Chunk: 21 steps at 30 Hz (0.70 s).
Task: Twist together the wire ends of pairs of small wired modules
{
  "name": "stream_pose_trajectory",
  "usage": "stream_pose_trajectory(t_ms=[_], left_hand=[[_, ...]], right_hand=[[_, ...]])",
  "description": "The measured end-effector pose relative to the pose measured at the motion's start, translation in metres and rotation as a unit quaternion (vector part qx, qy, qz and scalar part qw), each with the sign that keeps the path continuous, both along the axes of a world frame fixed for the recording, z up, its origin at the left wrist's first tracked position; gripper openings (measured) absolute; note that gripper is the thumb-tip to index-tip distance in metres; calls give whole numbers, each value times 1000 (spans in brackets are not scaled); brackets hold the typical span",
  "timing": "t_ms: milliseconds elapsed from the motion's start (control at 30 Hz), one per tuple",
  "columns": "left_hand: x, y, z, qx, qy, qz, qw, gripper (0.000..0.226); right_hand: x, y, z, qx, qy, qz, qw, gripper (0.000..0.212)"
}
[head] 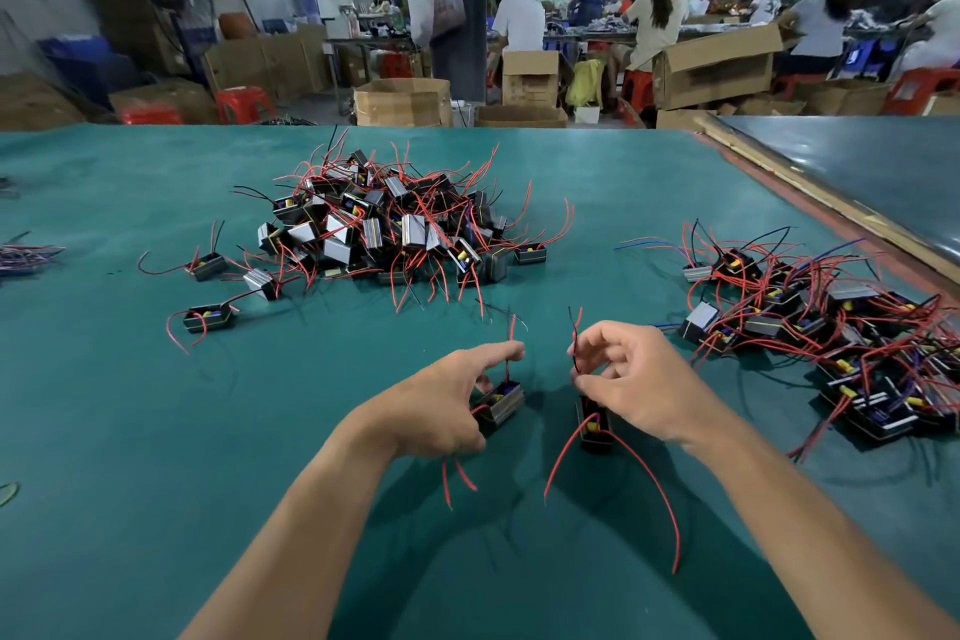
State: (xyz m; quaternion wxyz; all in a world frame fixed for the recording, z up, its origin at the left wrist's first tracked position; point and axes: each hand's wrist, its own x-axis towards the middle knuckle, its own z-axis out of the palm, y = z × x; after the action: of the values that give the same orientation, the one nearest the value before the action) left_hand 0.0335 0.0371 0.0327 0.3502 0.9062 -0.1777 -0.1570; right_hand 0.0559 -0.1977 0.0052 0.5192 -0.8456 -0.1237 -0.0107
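- Left hand (441,405) grips boxy left module (503,403); right hand (628,385) pinches right module's (594,427) wire (574,327).
- Green desk (156,431): hands between far pile (384,224) and right pile (831,327).

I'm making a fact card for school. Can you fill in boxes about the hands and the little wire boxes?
left hand: grips the left module
right hand: pinches the upright wires of the right module
modules: apart, wires not yet joined
big pile: loose modules, far middle
right pile: more modules, tangled wires
table: green top
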Motion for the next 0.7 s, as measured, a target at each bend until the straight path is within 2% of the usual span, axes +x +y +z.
stream_pose_trajectory(t_ms=[67, 167, 233, 267, 400, 467, 600, 700], left_hand=[[-1, -2, -1, -45, -15, 5, 999, 78], [1, -5, -1, -158, -36, 44, 986, 30], [4, -7, -2, -210, -30, 83, 974, 9], [5, -8, -3, -221, -29, 96, 970, 7], [5, -10, -8, -222, -6, 117, 968, 22], [5, -12, -8, -217, -2, 115, 969, 17], [7, -15, -9, -226, -13, 117, 967, 5], [6, -18, -9, -212, -13, 121, 970, 13]], right_hand=[[-1, 0, 3, 1, -7, 14, 1000, 24], [-3, 2, 8, 6, 0, 18, 1000, 16], [-4, 4, 10, 11, 14, 10, 1000, 13], [-5, 4, 10, 11, 23, 4, 1000, 17], [-6, 4, 11, 6, 33, -5, 999, 19], [-7, 4, 10, -3, 24, 3, 1000, 18], [-5, 2, 8, -47, -32, -7, 998, 14], [-6, 3, 8, -63, -67, -23, 995, 15]])
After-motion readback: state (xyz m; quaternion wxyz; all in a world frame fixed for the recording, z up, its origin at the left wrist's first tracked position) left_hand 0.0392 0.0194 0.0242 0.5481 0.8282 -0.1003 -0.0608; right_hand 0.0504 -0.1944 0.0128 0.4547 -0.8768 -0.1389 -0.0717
